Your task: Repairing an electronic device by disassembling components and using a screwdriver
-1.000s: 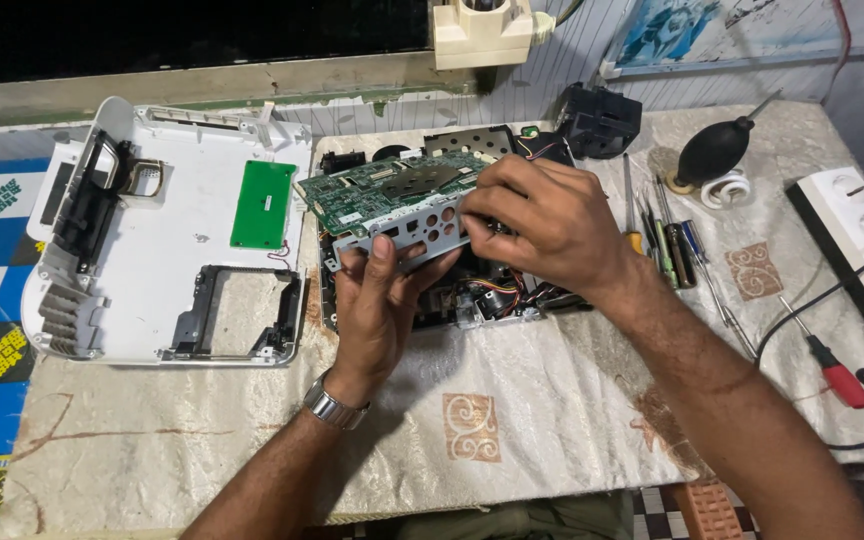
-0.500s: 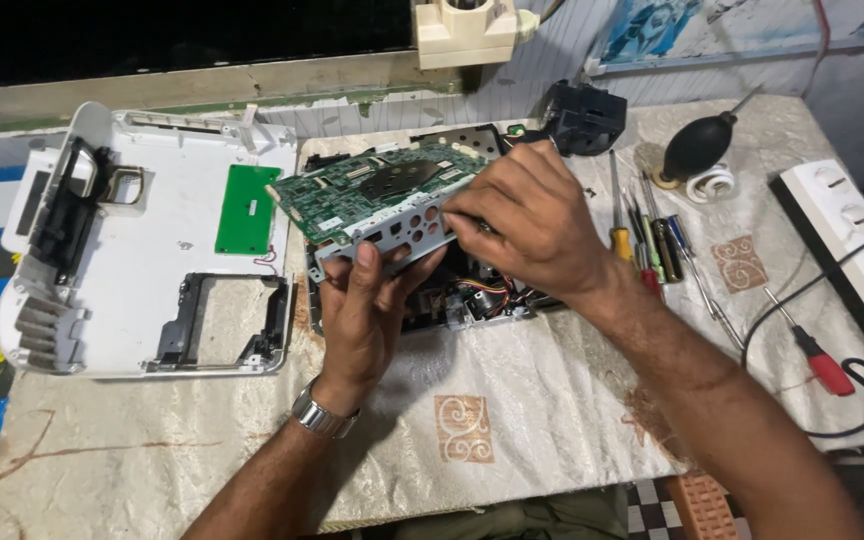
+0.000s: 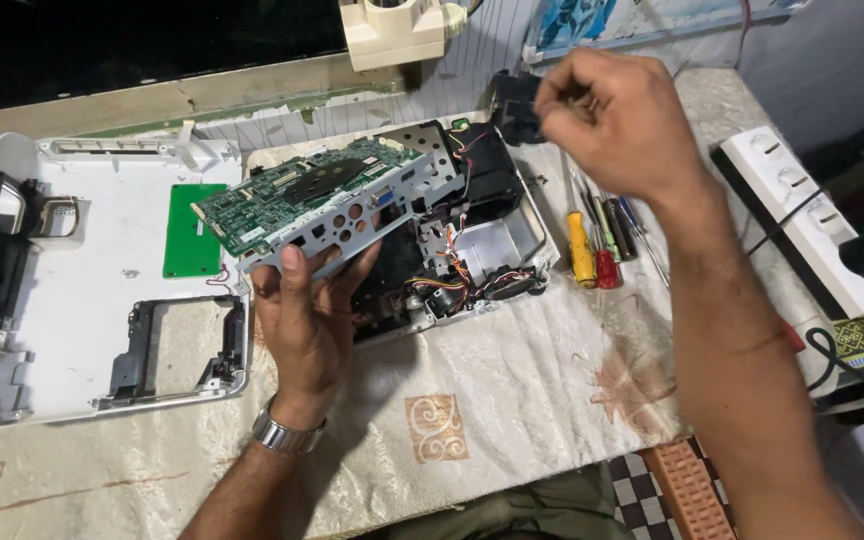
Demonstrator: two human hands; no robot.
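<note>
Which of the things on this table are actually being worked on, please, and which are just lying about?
In hand:
- left hand holding up the green circuit board on its metal frame
- opened device beneath it
- right hand, raised near a black part

Lying about:
- white cover
- screwdrivers
- power strip

Work table covered by pale patterned cloth. Behind the table, a dark window with worn sill. Below the table, checkered floor.
</note>
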